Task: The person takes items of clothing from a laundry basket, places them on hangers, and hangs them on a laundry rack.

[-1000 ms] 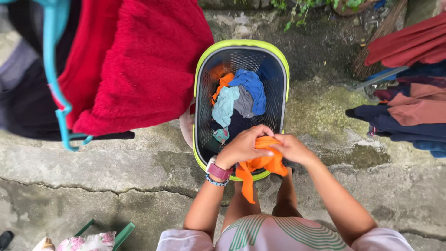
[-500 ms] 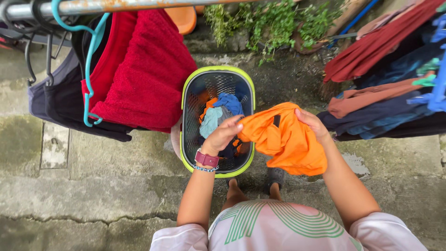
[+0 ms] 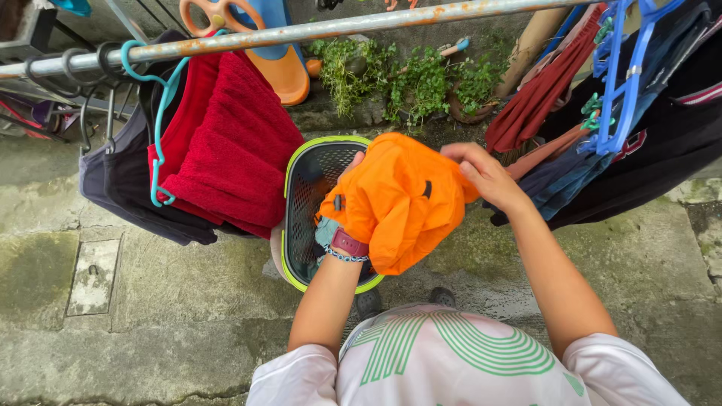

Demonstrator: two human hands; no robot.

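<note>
An orange garment (image 3: 398, 199) is spread out in the air over a dark laundry basket with a lime-green rim (image 3: 295, 177). My left hand (image 3: 352, 164) is mostly hidden behind the cloth, only the fingertips showing at its upper left edge, and it grips the garment there. My right hand (image 3: 481, 171) pinches the garment's upper right edge. A maroon watch and a beaded bracelet sit on my left wrist. Other clothes lie inside the basket, mostly covered by the orange cloth.
A rusty metal rail (image 3: 316, 30) crosses the top, carrying a red towel (image 3: 226, 150) on a teal hanger and dark clothes at the left. More hung clothes and blue hangers (image 3: 624, 83) fill the right. Potted greenery (image 3: 406, 83) stands behind the basket on mossy concrete.
Both hands have lifted the orange garment out of the basket and opened it from a bunched wad into a wide spread. The view has tilted up to show the rail.
</note>
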